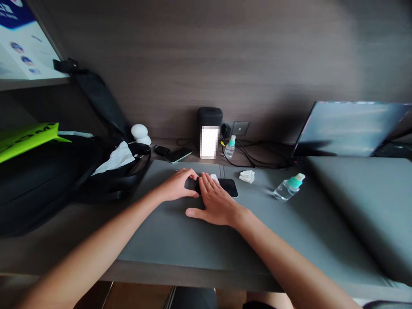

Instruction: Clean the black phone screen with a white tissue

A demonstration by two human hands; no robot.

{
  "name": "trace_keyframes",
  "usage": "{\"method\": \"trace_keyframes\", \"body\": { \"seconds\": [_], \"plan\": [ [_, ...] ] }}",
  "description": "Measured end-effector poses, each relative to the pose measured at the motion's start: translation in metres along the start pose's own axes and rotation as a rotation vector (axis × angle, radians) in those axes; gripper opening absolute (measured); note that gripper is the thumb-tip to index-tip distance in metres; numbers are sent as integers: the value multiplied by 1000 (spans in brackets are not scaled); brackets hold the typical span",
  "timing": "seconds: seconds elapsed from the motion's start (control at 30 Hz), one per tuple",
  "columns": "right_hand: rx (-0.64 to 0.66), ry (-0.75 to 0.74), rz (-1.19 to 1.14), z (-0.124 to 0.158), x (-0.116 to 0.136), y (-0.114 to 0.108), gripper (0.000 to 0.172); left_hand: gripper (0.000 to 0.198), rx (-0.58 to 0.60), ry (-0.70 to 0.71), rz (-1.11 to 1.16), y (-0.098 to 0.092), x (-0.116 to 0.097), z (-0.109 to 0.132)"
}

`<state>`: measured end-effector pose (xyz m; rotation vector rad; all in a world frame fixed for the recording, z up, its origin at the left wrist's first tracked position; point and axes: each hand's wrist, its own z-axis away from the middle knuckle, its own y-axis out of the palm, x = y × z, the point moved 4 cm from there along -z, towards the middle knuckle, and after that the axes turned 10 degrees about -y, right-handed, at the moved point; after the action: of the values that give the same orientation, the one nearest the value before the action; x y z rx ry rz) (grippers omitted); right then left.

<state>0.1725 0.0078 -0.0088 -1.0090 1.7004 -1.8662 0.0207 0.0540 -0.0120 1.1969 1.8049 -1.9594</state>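
Note:
A phone [229, 187] with a dark screen lies flat on the grey desk mat, its long side running left to right. My left hand [178, 186] holds the phone's left end between thumb and fingers. Across the phone's middle lies my right hand [219, 204], fingers stretched out flat and the thumb spread away to the left. A bit of white tissue or wipe [215, 178] shows just beyond my right fingertips; how much of it is under the fingers is hidden. To the right of the phone sits a crumpled white tissue [246, 176].
A spray bottle [288, 187] lies tilted on the desk mat [180, 240], and a smaller spray bottle [229, 148] stands near cables. Behind are a black speaker-like device [210, 116] and another phone [179, 155]. A black bag [48, 184] is left, a monitor [347, 128] right.

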Motion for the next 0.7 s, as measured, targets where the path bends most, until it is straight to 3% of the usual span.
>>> {"method": "trace_keyframes", "body": {
  "seconds": [0.2,0.57,0.7],
  "plan": [
    [-1,-27,-43,-17,10,5,121,42,-37,3,60,0,6,-2],
    [-97,-189,-12,-3,6,5,117,45,-36,21,17,1,4,1],
    [-194,-222,29,1,7,-7,108,51,-31,-13,0,2,5,2]
  ]
}}
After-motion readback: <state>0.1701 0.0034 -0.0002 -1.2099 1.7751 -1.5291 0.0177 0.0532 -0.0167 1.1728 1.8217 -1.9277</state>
